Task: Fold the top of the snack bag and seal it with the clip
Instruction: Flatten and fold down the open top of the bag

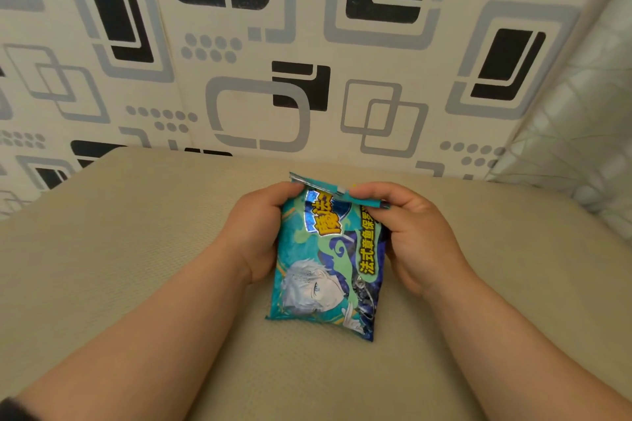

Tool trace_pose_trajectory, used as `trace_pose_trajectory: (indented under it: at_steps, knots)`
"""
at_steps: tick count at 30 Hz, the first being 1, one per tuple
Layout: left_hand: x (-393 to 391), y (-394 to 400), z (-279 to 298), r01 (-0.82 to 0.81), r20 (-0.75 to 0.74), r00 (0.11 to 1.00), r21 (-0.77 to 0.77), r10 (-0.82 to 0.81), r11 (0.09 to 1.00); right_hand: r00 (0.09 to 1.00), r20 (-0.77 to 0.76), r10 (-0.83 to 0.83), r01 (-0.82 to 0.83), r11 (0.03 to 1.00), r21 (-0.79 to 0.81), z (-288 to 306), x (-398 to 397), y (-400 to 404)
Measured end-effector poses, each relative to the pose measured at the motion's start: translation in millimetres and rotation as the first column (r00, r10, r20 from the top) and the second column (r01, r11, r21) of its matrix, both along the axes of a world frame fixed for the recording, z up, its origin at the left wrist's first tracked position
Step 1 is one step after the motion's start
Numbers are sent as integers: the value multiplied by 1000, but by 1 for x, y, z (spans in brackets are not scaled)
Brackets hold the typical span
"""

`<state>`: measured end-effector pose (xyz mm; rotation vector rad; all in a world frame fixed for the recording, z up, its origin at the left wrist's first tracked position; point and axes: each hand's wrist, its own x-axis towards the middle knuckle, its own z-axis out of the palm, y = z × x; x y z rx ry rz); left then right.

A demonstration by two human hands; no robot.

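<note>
A teal snack bag (325, 270) with a cartoon figure and yellow lettering lies on a beige cushion (136, 249), its top end pointing away from me. Its top edge (314, 183) is bent over into a fold. My left hand (256, 232) grips the bag's upper left side, thumb at the folded corner. My right hand (413, 232) pinches the folded top right corner. A narrow teal bar (371, 203) sits under my right fingers; I cannot tell whether it is the clip or part of the bag.
The cushion spreads wide on both sides of the bag. Behind it stands a wall covering (273, 44) with black and grey squares. A pale quilted fabric (581, 130) rises at the right.
</note>
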<state>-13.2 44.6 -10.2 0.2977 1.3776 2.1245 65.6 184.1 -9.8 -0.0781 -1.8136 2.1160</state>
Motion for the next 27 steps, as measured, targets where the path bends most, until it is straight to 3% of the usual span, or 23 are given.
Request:
trace_pose_trajectory:
  at_steps: [7,10,14,27]
  knots:
    - [0,-6,6,206,-63,978,114,-200,972,999,24,-27,27,999,24,2,2,0]
    - [2,-7,7,282,-126,954,64,-273,957,999,37,-36,34,998,61,3,3,-1]
    - [3,-3,2,124,-132,981,-123,-140,985,999,44,-31,24,989,148,5,5,-3]
    - [4,-2,2,16,-145,989,-84,-28,996,998,49,-40,40,999,-4,5,4,1]
